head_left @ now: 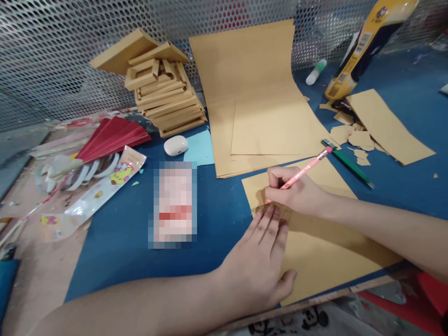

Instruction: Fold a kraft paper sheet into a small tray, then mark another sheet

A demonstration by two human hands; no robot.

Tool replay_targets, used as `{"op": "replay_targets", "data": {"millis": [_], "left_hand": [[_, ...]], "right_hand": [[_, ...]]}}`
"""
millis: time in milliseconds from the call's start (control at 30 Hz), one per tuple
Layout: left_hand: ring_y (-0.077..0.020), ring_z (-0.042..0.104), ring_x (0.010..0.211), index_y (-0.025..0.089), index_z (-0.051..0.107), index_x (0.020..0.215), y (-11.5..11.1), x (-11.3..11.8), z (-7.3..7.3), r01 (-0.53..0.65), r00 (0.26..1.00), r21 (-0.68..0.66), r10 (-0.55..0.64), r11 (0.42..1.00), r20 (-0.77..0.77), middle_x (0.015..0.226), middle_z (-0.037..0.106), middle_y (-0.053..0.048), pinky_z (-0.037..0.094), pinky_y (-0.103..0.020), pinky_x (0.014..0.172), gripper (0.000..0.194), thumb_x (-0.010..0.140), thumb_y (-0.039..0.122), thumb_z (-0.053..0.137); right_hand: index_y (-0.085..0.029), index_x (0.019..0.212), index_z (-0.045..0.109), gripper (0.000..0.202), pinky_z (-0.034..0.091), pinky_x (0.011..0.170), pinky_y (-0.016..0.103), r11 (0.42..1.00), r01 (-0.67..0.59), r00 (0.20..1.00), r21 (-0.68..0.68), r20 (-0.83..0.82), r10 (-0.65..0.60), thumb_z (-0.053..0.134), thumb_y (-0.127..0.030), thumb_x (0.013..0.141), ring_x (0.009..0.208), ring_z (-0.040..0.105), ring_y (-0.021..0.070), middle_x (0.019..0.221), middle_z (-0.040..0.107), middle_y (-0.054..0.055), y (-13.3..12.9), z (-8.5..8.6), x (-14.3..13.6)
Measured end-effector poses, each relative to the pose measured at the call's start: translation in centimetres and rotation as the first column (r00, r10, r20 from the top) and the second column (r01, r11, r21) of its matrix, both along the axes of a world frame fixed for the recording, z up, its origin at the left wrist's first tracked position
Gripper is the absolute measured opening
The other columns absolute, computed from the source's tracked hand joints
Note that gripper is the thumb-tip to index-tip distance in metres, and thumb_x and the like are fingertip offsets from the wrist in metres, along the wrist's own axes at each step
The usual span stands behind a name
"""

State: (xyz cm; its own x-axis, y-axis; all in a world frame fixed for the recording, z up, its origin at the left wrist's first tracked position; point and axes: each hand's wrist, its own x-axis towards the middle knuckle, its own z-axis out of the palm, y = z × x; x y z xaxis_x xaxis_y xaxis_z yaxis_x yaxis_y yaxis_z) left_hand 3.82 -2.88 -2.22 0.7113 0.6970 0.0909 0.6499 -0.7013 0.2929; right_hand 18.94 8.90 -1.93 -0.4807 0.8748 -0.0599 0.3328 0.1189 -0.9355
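A tan paper sheet lies on the blue table surface near the front edge. My right hand is closed around a pink pencil, its tip touching the sheet near the left edge. Faint pencil lines show beside the tip. Flat on the sheet and the surface to its left rests my left hand, fingers stretched toward the pencil tip and thumb apart, holding nothing. Just behind the right hand lies a green pen or cutter.
Behind are large tan sheets, folded cardboard pieces, a white case and a blue note. A blurred pink object lies left. Paper scraps and a yellow bottle are right.
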Motion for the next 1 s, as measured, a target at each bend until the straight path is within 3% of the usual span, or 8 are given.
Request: {"op": "replay_targets", "data": {"millis": [200, 400, 667, 1000], "left_hand": [[-0.0382, 0.013, 0.139, -0.006, 0.039, 0.134, 0.14, 0.01, 0.0, 0.002, 1.0, -0.009, -0.002, 1.0, 0.003, 0.145, 0.027, -0.031, 0.025, -0.052, 0.112, 0.065, 0.091, 0.042, 0.043], [-0.0366, 0.014, 0.139, -0.005, 0.04, 0.134, 0.09, -0.05, -0.01, 0.0, 1.0, -0.007, 0.0, 1.0, -0.011, 0.144, 0.03, -0.03, 0.024, -0.049, 0.113, 0.065, 0.092, 0.043, 0.042], [-0.0353, 0.017, 0.139, -0.004, 0.039, 0.135, 0.07, -0.07, -0.09, 0.005, 0.999, 0.01, -0.005, 1.0, -0.038, 0.144, 0.031, -0.028, 0.023, -0.048, 0.113, 0.064, 0.093, 0.044, 0.037], [-0.0351, 0.02, 0.139, -0.004, 0.039, 0.136, 0.08, -0.06, -0.01, 0.013, 0.998, 0.019, -0.012, 1.0, -0.054, 0.144, 0.031, -0.027, 0.022, -0.047, 0.114, 0.064, 0.094, 0.044, 0.035]], "right_hand": [[-0.02, 0.057, 0.034, 0.028, 0.024, 0.041, 0.022, 1.0, -0.003, 1.0, -0.006, -0.005, 0.003, 0.057, -0.011, 0.068, 0.047, 0.035, 0.0066, 0.05, 0.034, -0.008, -0.05, 0.07, -0.04], [-0.02, 0.054, 0.033, 0.028, 0.023, 0.039, 0.021, 0.996, 0.08, 0.995, 0.031, -0.055, -0.079, 0.056, -0.009, 0.066, 0.044, 0.036, 0.0056, 0.048, 0.034, -0.008, 0.02, 0.3, -0.11], [-0.02, 0.056, 0.032, 0.027, 0.033, 0.042, 0.02, 0.999, 0.042, 0.997, 0.002, -0.07, -0.041, 0.053, -0.01, 0.068, 0.046, 0.038, 0.0066, 0.05, 0.031, -0.008, -0.06, 0.38, -0.02], [-0.02, 0.055, 0.032, 0.027, 0.026, 0.041, 0.022, 1.0, 0.023, 1.0, 0.016, -0.019, -0.022, 0.053, -0.009, 0.068, 0.046, 0.038, 0.0073, 0.049, 0.033, -0.008, 0.04, 0.47, -0.05]]}}
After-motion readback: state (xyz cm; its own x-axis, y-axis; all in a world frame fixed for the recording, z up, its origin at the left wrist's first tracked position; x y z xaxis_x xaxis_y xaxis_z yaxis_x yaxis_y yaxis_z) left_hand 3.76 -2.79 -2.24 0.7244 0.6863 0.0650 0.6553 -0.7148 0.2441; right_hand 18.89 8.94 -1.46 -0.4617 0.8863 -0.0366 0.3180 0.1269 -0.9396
